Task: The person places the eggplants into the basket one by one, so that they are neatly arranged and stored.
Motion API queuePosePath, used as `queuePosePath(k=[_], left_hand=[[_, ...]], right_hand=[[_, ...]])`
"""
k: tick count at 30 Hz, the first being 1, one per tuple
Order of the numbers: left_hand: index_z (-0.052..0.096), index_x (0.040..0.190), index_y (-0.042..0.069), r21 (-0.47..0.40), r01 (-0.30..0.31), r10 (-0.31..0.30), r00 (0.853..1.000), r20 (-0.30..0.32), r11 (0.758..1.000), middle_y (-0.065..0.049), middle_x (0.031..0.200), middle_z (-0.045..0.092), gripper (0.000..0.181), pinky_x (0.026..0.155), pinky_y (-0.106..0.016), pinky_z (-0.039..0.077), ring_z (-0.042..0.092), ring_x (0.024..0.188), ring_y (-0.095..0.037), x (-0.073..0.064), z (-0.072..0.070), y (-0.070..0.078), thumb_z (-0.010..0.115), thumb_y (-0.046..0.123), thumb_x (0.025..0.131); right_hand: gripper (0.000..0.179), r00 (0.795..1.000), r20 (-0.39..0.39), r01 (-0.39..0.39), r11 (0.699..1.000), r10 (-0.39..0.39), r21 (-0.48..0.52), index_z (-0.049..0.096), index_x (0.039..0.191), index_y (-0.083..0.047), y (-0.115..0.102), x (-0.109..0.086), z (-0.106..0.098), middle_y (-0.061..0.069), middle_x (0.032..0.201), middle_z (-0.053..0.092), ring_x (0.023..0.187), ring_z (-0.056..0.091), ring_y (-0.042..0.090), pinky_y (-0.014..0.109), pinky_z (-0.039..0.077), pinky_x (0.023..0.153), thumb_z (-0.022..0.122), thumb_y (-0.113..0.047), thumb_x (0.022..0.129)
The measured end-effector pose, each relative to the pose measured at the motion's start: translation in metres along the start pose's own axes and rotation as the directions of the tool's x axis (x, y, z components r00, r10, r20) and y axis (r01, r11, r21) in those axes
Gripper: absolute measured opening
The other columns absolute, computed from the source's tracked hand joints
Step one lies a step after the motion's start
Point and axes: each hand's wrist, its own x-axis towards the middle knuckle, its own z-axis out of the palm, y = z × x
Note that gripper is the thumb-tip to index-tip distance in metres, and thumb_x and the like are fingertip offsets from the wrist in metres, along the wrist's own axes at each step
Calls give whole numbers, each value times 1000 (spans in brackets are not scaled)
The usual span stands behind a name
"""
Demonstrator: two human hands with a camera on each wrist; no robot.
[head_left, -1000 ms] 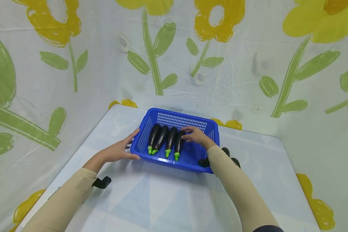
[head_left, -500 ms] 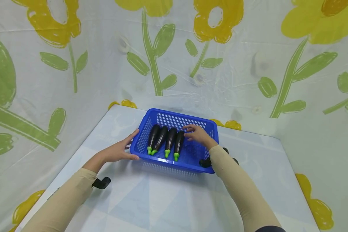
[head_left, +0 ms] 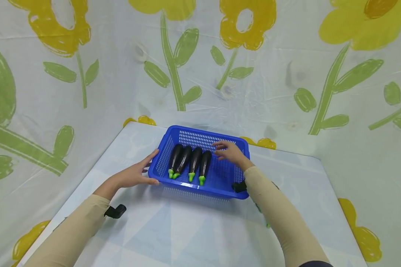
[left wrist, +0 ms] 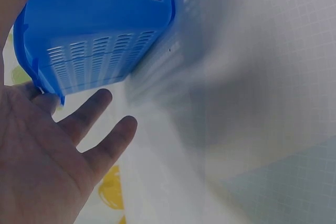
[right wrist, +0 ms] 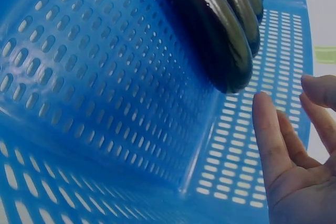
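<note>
A blue perforated plastic basket [head_left: 214, 190] holds several glossy dark purple eggplants [head_left: 195, 159] with bright green stem ends, lying side by side on its left half. At the basket's left corner is my left hand [head_left: 131, 176], fingers spread, the thumb along the near rim and a fingertip by the left rim. In the left wrist view, two fingers [left wrist: 113, 139] stretch out apart from the basket wall. My right hand [head_left: 230, 151] hovers over the right half of the basket, fingers loosely bent around nothing. The rightmost eggplant [right wrist: 223, 51] lies just beyond its fingertips.
Small green tips [head_left: 268, 225] show beside my right forearm on the table; the forearm hides the rest. Black camera mounts [head_left: 115, 211] sit at both wrists. A flower-printed sheet [head_left: 214, 100] hangs behind the pale patterned table [head_left: 150, 230].
My right hand has drawn away from the rightmost eggplant, slightly to the right, leaving a gap. My left hand stays at the basket corner. The eggplants keep their places.
</note>
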Motion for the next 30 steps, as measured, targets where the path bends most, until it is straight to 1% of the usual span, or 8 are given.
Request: queuePosePath(k=[3,10,14,17,21,25,26,30], left_hand=[[-6,146,42,4,5,-5,1000,0,1000,-12,155,6,107,100,-63,30,25,133,-46,0,0,-2,75,41,75],[-6,146,42,9,-6,6,1000,2,1000,-13,155,6,109,99,-64,30,26,132,-47,-1,-1,0,74,46,74],[-6,146,43,3,-6,6,1000,1,1000,-10,156,6,108,101,-63,29,26,134,-45,-2,-1,1,75,43,74],[-6,146,42,-3,-12,12,1000,5,1000,-9,156,5,107,101,-62,29,25,134,-43,-2,-1,1,75,39,76],[-6,147,42,1,-24,24,1000,4,1000,-9,156,4,107,101,-62,29,25,134,-44,-2,-1,0,75,39,77],[-5,146,43,-3,-26,26,1000,-2,1000,-8,156,4,106,101,-62,29,24,135,-43,-3,-1,1,74,40,76],[-5,146,43,-5,-26,26,1000,-2,1000,-8,156,4,106,102,-62,28,24,135,-42,-3,-2,1,75,41,76],[-5,147,42,-11,-28,28,1000,3,1000,-8,156,3,106,102,-62,28,24,135,-43,-2,-2,1,74,42,76]], right_hand=[[39,1000,-2,8,1000,-9,-5,53,130,-11,1,-1,-5,17,128,50,107,58,39,50,48,89,59,-16,92],[40,1000,-13,20,1000,-19,13,51,132,-8,0,-7,-20,18,125,52,109,55,42,52,47,89,57,-15,93],[40,999,-25,33,999,-32,32,50,132,-7,-2,-11,-28,17,122,54,110,55,40,53,46,90,55,-17,94],[41,998,-24,62,996,-60,70,48,133,-4,-1,-13,-36,21,124,52,110,54,41,55,44,91,55,-16,94],[42,997,-27,73,993,-71,92,47,133,-3,1,-17,-46,23,127,49,109,54,40,56,43,92,55,-16,94],[41,997,-47,63,994,-58,94,48,132,-4,-1,-23,-54,23,127,49,108,55,41,56,43,92,56,-16,93],[42,997,-46,58,994,-53,98,47,133,-2,-4,-26,-55,25,128,49,109,54,43,56,44,91,56,-15,94],[42,998,-63,34,996,-28,88,47,133,-4,1,-28,-60,23,127,49,110,54,43,51,47,90,55,-16,94]])
